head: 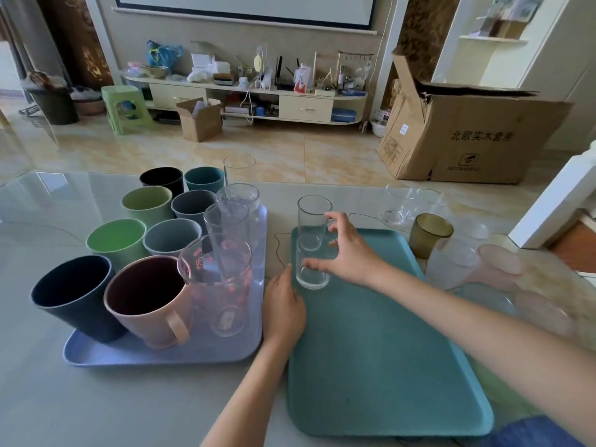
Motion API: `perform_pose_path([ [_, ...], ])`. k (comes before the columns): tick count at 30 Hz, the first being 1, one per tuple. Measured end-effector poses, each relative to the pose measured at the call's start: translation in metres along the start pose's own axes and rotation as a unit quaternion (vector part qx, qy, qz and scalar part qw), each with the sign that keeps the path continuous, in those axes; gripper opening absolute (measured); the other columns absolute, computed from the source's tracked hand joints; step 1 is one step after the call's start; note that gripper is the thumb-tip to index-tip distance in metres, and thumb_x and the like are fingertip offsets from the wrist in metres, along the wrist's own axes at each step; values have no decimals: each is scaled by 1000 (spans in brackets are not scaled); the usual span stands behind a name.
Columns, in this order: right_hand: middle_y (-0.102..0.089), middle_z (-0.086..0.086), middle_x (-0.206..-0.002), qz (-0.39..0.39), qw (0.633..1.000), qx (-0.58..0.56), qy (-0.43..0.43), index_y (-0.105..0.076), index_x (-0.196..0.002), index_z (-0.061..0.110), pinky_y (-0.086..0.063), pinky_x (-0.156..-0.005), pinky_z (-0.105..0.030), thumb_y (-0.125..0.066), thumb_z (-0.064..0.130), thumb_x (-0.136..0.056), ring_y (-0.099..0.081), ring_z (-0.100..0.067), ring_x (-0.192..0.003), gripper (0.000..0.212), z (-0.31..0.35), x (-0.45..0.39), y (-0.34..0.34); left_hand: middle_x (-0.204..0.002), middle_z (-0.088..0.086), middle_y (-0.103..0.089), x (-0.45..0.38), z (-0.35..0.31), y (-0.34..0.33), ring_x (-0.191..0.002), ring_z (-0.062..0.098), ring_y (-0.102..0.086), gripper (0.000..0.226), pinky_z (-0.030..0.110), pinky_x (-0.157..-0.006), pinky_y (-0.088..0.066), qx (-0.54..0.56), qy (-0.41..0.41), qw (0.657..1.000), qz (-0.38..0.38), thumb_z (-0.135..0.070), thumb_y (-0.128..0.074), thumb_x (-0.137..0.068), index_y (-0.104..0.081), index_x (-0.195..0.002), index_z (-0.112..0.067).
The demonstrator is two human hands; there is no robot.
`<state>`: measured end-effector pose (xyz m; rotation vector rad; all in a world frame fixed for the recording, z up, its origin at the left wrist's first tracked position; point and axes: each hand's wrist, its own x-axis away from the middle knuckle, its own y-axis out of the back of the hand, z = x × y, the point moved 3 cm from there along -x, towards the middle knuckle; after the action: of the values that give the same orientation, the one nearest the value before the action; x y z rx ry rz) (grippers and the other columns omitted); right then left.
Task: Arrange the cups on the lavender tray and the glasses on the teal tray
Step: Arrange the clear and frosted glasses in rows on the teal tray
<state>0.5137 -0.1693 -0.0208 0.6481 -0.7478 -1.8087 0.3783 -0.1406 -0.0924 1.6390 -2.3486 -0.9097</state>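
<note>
The lavender tray (161, 354) on the left carries several coloured cups, among them a pink handled cup (148, 301) and a navy cup (72, 293). Three clear glasses also stand on it, the nearest a printed glass (222, 285). The teal tray (380, 350) lies to the right. A tall clear glass (312, 241) stands upright at its far left corner. My right hand (346, 250) has thumb and fingers spread around this glass, touching it. My left hand (283, 304) rests between the two trays against the teal tray's left edge, holding nothing.
Right of the teal tray stand an amber glass (430, 233), frosted and pinkish glasses (451, 262) and clear tumblers (398, 204). Another clear glass (239, 169) stands at the table's far edge. A large cardboard box (467, 137) sits on the floor beyond.
</note>
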Motion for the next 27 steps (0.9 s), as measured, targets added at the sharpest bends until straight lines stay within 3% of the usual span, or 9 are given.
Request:
perform_pose_path([
  [3,-52,-2,-115,-111,993,36,31,-42,-126,16,-47,-91,-39,-57,46,-87,-54,-20,-104,51,-10,-11,38,-113,7,-62,-6,2,-2,-101,22,-52,56,24,-81,-39,15,30,999,-6,10,-38,-78,-52,-128,-11],
  [5,-55,-9,-118,-172,978,115,13,-45,-125,11,-46,-91,-41,-54,38,-91,-55,-27,-107,44,-30,-27,68,-103,4,-61,-9,1,-3,-95,21,-52,52,24,-76,-38,31,60,998,-11,7,-39,-79,-54,-125,-11],
  [8,-47,-17,-134,-122,952,271,-69,-35,-135,15,-42,-97,-43,-56,39,-89,-46,-36,-120,56,-74,-58,100,-110,4,-62,-11,5,-6,-100,16,-50,53,21,-79,-36,25,61,998,-11,4,-41,-81,-52,-130,-15],
  [11,-33,-20,-145,-41,917,379,-120,-25,-142,22,-37,-103,-48,-62,43,-84,-36,-43,-128,73,-111,-87,114,-108,4,-63,-10,5,-6,-93,9,-45,50,14,-74,-31,32,48,998,-24,3,-44,-83,-56,-127,-18],
  [14,-16,-20,-156,-16,896,415,-160,-18,-146,25,-26,-110,-53,-58,53,-84,-26,-45,-137,79,-131,-113,116,-99,4,-62,-11,7,-7,-92,13,-48,51,14,-70,-30,23,43,998,-34,2,-45,-82,-56,-127,-21],
  [18,1,-14,-160,17,888,406,-216,0,-149,34,-10,-111,-64,-51,66,-81,-7,-45,-143,91,-150,-132,112,-103,5,-59,-15,13,-11,-100,18,-48,56,20,-79,-36,-18,44,999,-18,1,-44,-84,-48,-135,-22],
  [22,-3,-12,-159,-11,905,361,-225,-5,-148,36,-17,-106,-68,-53,63,-82,-6,-45,-142,86,-157,-138,110,-117,3,-58,-15,11,-11,-112,17,-46,55,18,-91,-36,-25,48,998,-17,1,-45,-85,-47,-136,-19],
  [27,-13,-12,-156,-26,914,347,-207,-14,-146,37,-32,-100,-60,-60,54,-82,-17,-43,-138,81,-159,-136,113,-116,4,-59,-15,11,-11,-111,17,-46,55,17,-89,-36,-22,49,998,-16,1,-45,-85,-47,-136,-19],
])
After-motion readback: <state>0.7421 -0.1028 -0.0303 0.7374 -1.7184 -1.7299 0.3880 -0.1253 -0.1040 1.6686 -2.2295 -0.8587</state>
